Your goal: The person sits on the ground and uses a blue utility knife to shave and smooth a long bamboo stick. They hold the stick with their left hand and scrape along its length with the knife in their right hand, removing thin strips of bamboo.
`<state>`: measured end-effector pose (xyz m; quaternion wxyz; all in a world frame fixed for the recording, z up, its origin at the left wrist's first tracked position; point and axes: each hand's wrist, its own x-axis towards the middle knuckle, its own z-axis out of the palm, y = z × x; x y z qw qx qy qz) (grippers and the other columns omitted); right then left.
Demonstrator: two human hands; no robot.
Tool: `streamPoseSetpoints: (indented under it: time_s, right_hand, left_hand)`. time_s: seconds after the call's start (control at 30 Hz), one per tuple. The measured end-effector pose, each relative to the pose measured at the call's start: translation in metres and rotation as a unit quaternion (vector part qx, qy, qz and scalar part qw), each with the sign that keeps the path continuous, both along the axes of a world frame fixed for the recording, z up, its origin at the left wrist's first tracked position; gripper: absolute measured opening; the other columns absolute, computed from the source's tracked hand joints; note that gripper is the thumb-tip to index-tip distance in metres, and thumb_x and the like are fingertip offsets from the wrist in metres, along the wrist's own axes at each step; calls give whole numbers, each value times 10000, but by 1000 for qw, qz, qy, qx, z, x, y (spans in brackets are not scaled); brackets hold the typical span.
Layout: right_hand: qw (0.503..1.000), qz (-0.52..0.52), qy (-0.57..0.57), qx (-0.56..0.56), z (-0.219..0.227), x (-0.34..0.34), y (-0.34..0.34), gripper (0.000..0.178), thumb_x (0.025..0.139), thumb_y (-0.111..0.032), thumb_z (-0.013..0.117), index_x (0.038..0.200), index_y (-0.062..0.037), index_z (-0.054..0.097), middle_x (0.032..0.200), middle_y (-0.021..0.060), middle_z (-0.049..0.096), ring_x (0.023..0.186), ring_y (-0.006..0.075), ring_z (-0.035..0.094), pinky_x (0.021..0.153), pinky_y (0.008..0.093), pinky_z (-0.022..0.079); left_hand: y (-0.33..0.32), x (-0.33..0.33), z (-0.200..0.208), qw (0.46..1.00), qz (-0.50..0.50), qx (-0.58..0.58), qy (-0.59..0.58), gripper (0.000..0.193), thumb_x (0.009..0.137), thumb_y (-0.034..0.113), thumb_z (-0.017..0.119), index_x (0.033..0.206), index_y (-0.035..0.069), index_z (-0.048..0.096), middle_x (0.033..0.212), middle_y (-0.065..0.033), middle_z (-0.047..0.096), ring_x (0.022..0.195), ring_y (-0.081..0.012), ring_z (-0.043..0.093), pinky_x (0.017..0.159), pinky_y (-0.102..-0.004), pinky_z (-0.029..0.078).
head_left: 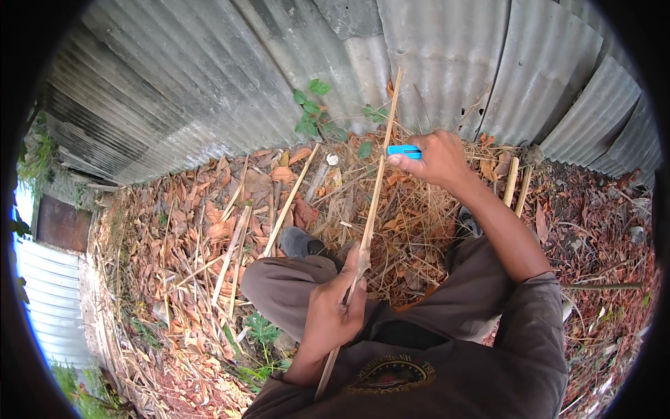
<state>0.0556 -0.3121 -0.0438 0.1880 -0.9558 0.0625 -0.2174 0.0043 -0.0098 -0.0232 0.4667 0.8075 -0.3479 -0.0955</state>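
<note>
Long thin bamboo stick (373, 202) runs from the person's lap up and away toward the metal fence, slightly tilted. Left hand (333, 311) is clenched around the lower part of the stick, thumb up along it, bottom end poking out below the hand over the dark shirt. Right hand (436, 157) is farther out along the stick, grasping a blue-handled knife (405, 150) with the handle end pointing left, just touching or right at the stick; blade itself too small to make out.

Step in hand, as a judgement: shaving or trimming the stick, with the cutter set against its upper stretch. Next move likely calls for a firm left grip to keep the stick from twisting, and a steady stroke along the stick away from the body, with left fingers kept clear below the cutter.

Around: person sits with knees bent, brown trousers (293, 286) under the left hand, dark shoe (301, 243) just beyond it. Dry leaves and straw (209, 223) cover the ground left of the hands, with loose sticks (293, 199) lying there. Two short pale stakes (516, 183) stand right of the right hand. Corrugated metal fence (209, 77) behind, small green plant (312, 112) at its foot.
</note>
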Motion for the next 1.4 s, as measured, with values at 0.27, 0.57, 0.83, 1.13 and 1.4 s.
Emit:
streamPoseSetpoints:
  time_s: [0.27, 0.57, 0.83, 1.13, 1.4]
  right_hand:
    - [997, -45, 57, 0, -7, -8, 0, 840, 789, -826, 394, 592, -51, 650, 480, 134, 553, 505, 321, 602, 504, 455, 464]
    - [943, -327, 23, 51, -14, 10, -149, 908, 788, -843, 351, 653, 0, 662, 574, 188, 603, 621, 360, 649, 593, 441, 495]
    - [955, -242, 78, 149, -25, -24, -133, 894, 811, -809, 390, 563, 29, 581, 516, 174, 536, 565, 329, 594, 593, 456, 457]
    - [992, 106, 65, 34, 3, -38, 13, 648, 777, -715, 570, 657, -88, 680, 492, 125, 550, 499, 326, 596, 512, 430, 466]
    - [994, 61, 90, -12, 12, -26, 20, 683, 787, -747, 518, 623, -100, 665, 473, 112, 548, 471, 317, 590, 483, 427, 466]
  left_hand:
    - [10, -14, 5, 995, -6, 6, 95, 506, 867, -25, 560, 1364, -5, 472, 942, -207, 678, 809, -218, 677, 747, -291, 496]
    - [25, -28, 8, 967, -54, -12, 250, 499, 920, -4, 539, 1406, 16, 430, 867, -109, 643, 738, -86, 585, 680, -230, 463]
    - [17, -7, -16, 878, -10, -176, 445, 555, 996, 131, 503, 1488, 40, 263, 672, -9, 460, 541, -64, 424, 452, -193, 380]
    - [-20, 9, -10, 889, -19, -210, 407, 540, 989, 124, 512, 1468, 9, 290, 649, -17, 489, 513, -68, 440, 443, -195, 370]
    - [-26, -5, -3, 942, 24, -122, 311, 546, 966, 80, 544, 1452, -17, 316, 682, 12, 495, 550, -31, 449, 473, -178, 390]
